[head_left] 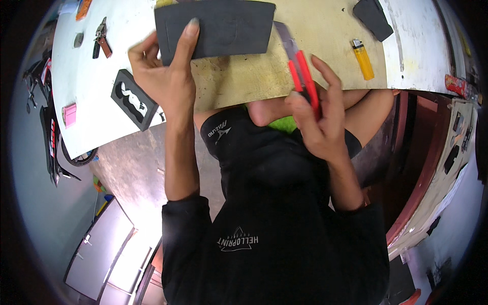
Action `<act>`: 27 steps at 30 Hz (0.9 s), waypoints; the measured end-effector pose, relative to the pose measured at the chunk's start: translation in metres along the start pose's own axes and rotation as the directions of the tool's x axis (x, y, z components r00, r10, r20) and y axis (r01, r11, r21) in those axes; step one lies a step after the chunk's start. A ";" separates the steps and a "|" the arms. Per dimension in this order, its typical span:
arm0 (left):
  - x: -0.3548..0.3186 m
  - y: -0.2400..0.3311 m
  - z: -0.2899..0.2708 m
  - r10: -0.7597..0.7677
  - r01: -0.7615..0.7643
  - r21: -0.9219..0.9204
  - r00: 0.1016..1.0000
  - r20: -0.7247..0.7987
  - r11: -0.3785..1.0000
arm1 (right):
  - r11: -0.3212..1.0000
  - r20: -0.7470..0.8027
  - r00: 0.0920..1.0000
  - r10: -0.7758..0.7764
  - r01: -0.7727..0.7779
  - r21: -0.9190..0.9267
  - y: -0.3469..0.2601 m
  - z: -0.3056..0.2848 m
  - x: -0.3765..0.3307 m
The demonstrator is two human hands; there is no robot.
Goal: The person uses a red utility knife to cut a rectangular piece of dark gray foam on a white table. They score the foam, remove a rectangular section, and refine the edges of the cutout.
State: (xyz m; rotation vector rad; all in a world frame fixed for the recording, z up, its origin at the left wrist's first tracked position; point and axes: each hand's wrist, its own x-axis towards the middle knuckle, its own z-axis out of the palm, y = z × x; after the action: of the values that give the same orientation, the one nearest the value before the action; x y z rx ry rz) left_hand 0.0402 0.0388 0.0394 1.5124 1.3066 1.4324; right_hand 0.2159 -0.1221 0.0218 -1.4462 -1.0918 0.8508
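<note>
- At the left of the frame, a pink block [69, 115] is seen on the table [86, 86].
- A black case [118, 90] with a white-lined cutout is set just beside the left hand [170, 79].
- By that hand, a black slab [218, 33] is gripped at upper centre, thumb pressed on its face.
- A red cutter [308, 79], blade out near the slab's right edge, is held in the right hand [325, 119].
- A yellow lighter [363, 61] is seen at upper right.
</note>
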 end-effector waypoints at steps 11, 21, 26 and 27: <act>-0.061 0.001 -0.057 0.071 -0.269 0.706 0.952 0.297 0.656 | 0.976 0.122 0.974 0.191 -0.202 0.081 -0.028 -0.037 0.000; -0.069 -0.019 -0.039 0.201 -0.464 0.449 0.832 0.517 0.764 | 0.838 0.339 0.934 -0.111 0.271 -0.473 -0.049 -0.010 0.016; -0.073 -0.028 -0.039 0.212 -0.450 0.435 0.844 0.493 0.780 | 0.825 0.364 0.928 -0.074 0.262 -0.501 -0.051 -0.004 0.016; -0.073 -0.028 -0.039 0.214 -0.451 0.432 0.843 0.493 0.781 | 0.823 0.368 0.928 -0.064 0.258 -0.506 -0.052 -0.003 0.016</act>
State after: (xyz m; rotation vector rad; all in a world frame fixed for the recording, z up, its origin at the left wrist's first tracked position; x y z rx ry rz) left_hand 0.0041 -0.0290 -0.0026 2.3883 1.2495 0.8670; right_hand 0.2149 -0.1079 0.0745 -1.6701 -1.8094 0.7016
